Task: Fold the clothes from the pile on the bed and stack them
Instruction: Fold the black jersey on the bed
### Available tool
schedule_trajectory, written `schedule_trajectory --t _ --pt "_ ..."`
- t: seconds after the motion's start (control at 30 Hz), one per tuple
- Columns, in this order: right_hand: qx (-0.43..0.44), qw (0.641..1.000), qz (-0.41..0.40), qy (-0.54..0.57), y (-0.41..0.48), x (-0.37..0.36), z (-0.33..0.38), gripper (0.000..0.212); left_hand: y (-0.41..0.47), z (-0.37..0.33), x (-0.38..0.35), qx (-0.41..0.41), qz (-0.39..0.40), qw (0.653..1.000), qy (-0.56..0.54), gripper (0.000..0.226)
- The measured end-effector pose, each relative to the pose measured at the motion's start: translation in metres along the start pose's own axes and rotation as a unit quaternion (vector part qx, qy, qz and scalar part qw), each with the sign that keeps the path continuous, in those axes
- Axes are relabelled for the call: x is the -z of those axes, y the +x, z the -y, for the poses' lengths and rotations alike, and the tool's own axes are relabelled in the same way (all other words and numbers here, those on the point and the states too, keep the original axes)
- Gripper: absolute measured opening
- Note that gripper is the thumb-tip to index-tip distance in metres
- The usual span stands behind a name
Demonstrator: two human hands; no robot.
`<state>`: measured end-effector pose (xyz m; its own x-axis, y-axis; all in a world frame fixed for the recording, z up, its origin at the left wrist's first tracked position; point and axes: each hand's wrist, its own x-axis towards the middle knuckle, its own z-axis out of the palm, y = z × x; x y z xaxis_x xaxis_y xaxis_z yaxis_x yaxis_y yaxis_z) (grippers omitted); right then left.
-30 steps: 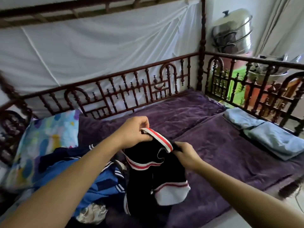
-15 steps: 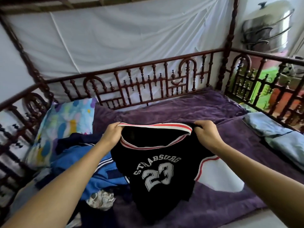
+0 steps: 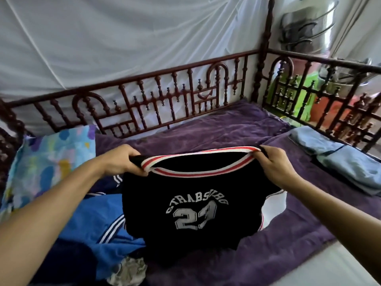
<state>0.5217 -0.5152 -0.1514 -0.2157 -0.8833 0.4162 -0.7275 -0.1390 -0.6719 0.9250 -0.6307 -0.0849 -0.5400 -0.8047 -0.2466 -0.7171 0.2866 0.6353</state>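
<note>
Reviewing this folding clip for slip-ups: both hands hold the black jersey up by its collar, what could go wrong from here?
The left hand and right hand pinch only the collar of the black jersey, so it may stretch. Its bottom overlaps the unfolded pile; laid down there instead of on the purple blanket, it could fold lumpy.

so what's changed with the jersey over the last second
The left hand and right hand drew apart, stretching the black 23 jersey open by its striped band; it was bunched between them, and now its printed front faces the camera. Both hands kept their grip. The blue clothes pile and the folded light-blue clothes stayed put.
</note>
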Motion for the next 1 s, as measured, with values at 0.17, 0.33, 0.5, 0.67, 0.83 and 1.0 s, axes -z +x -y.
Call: schedule_trajectory --t 0.17,0.33,0.5,0.67,0.83,1.0 --pt "0.009 1.000 0.009 0.015 -0.017 -0.006 0.012 0.031 0.047 0.029 0.034 -0.038 -0.172 0.977 -0.117 0.024" --pt "-0.066 0.996 -0.016 0.059 -0.026 0.006 -0.001 0.030 0.118 0.028 0.044 -0.033 -0.246 0.967 -0.063 0.031" --pt "-0.205 0.978 -0.027 0.037 -0.038 0.016 -0.073 0.030 0.199 0.000 0.002 -0.002 -0.269 0.949 0.168 0.019" --pt "-0.325 0.946 0.000 0.011 -0.050 0.018 -0.175 0.035 0.286 -0.057 -0.060 -0.006 -0.295 0.927 0.230 0.024" --pt "-0.395 0.918 0.002 -0.015 -0.042 0.025 -0.306 0.032 0.389 -0.108 -0.141 0.000 -0.241 0.941 0.236 0.023" --pt "-0.482 0.875 0.024 -0.031 -0.006 0.032 -0.465 0.035 0.513 -0.157 -0.240 0.061 -0.175 0.966 0.181 0.022"
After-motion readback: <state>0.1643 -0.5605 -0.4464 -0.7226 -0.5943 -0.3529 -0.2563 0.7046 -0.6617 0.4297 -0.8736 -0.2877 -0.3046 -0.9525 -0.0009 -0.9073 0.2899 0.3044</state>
